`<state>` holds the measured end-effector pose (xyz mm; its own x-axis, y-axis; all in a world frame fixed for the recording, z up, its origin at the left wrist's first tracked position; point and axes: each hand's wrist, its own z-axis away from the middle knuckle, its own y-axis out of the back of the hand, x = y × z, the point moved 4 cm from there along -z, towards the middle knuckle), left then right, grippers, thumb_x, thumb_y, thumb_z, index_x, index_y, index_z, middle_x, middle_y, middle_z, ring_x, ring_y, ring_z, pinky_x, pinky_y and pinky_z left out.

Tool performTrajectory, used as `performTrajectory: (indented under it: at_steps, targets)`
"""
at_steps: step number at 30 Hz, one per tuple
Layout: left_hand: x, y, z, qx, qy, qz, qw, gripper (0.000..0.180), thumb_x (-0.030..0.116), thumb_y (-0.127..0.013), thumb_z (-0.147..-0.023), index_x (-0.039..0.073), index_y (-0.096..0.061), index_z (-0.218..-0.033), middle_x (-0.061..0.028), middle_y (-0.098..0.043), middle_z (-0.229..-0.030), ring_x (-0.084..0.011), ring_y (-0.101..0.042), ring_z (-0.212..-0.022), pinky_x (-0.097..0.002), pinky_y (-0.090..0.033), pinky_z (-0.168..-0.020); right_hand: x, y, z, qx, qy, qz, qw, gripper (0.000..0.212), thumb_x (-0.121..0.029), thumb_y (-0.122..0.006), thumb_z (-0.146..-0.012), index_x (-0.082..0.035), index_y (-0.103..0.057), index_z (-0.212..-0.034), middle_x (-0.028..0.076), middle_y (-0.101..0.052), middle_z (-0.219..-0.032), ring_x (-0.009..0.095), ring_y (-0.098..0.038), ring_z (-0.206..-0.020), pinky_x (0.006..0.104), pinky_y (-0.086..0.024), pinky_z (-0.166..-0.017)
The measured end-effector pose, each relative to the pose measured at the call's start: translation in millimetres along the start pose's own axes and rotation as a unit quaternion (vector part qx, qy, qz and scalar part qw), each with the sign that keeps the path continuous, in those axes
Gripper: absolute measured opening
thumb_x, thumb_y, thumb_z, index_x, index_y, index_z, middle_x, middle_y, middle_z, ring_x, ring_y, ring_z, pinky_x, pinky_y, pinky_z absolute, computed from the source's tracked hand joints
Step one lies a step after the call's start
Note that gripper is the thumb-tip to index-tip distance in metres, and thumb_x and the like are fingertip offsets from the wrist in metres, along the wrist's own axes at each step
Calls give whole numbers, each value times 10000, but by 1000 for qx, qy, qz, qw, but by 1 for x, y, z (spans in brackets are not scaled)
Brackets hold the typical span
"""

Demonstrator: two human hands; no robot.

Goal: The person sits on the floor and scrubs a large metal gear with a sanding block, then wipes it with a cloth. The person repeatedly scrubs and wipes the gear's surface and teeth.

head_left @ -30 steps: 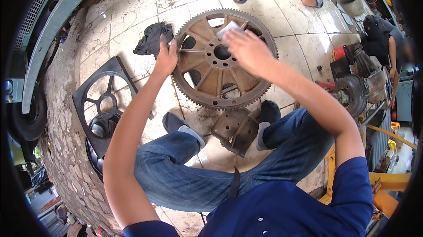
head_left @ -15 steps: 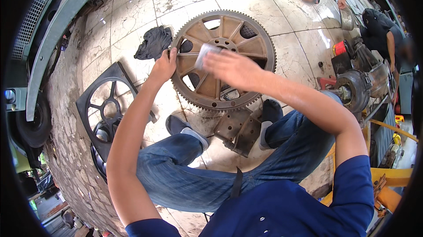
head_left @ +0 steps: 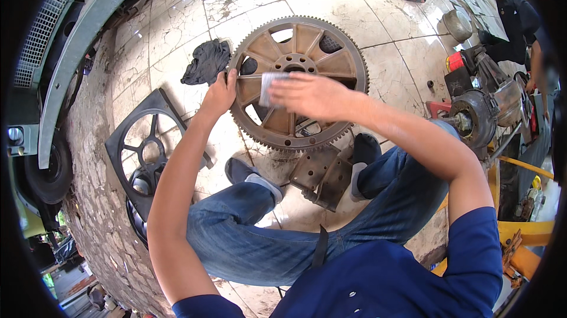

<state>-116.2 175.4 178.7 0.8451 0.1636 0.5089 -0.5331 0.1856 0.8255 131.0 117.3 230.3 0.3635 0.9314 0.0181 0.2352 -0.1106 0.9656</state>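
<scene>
A large toothed flywheel (head_left: 336, 65), rusty brown with a ring of spokes, is tilted up in front of me over the tiled floor. My left hand (head_left: 221, 96) grips its left rim, thumb and fingers closed on the edge. My right hand (head_left: 312, 97) presses a folded grey-white sheet (head_left: 269, 88) against the spokes left of the hub; whether it is abrasive paper or cloth I cannot tell. Below the flywheel, between my feet, lies a brown metal bracket (head_left: 322, 177) with holes, partly under the lower rim.
A black rag (head_left: 207, 61) lies left of the flywheel, near a black fan shroud (head_left: 133, 170). Right stand a greasy gear housing (head_left: 475, 118) and a round metal pot (head_left: 457, 26). Two other people are at the upper right. A vehicle's bumper (head_left: 88, 40) borders the left.
My right hand has slid slightly downward with the sheet across the spokes. My left hand keeps its grip. A co-worker's hand has let go of the pot, which now rests on the floor.
</scene>
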Motion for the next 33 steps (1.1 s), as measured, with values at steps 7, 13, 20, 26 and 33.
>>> performTrajectory:
  at_steps: [7, 13, 20, 26, 33]
  targets:
    - [-8, 1, 0, 20, -9, -17, 1000, 754, 591, -283, -1004, -58, -443, -1354, -401, -594, -1118, -531, -552, -1135, -526, -428, -991, 27, 6, -4, -12, -161, 51, 986, 420, -192, -571, -939, -82, -561, -1344, 78, -530, -1434, 212, -489, -1335, 384, -347, -1153]
    - [4, -1, -5, -14, -32, -11, 999, 731, 579, -299, -1006, -67, -479, -1298, -408, -589, -1112, -529, -557, -1125, -527, -434, -975, 16, -3, 5, 11, -37, 22, 999, 413, -252, -564, -948, -96, -575, -1330, 56, -522, -1443, 200, -466, -1357, 391, -346, -1150]
    - [14, 25, -7, -64, -50, -130, 988, 706, 547, -318, -1008, -73, -570, -1233, -375, -597, -1152, -511, -562, -1131, -517, -437, -987, 27, -19, -12, -39, -125, 13, 991, 455, -275, -494, -992, -64, -486, -1396, 113, -442, -1499, 238, -372, -1423, 412, -320, -1172]
    - [36, 34, -11, -96, -48, -251, 962, 688, 562, -315, -995, -17, -640, -1175, -264, -643, -1184, -439, -598, -1133, -505, -462, -977, 32, -13, -19, -42, -50, 4, 998, 447, -267, -512, -982, -56, -500, -1376, 111, -488, -1456, 242, -427, -1383, 413, -362, -1145]
    - [54, 42, -13, -76, -40, -359, 929, 637, 432, -439, -972, 111, -324, -1509, -186, -655, -1222, -353, -635, -1122, -500, -488, -962, 8, -18, -29, -74, -25, -7, 997, 475, -193, -495, -957, -66, -459, -1413, 113, -490, -1454, 240, -429, -1381, 404, -399, -1099]
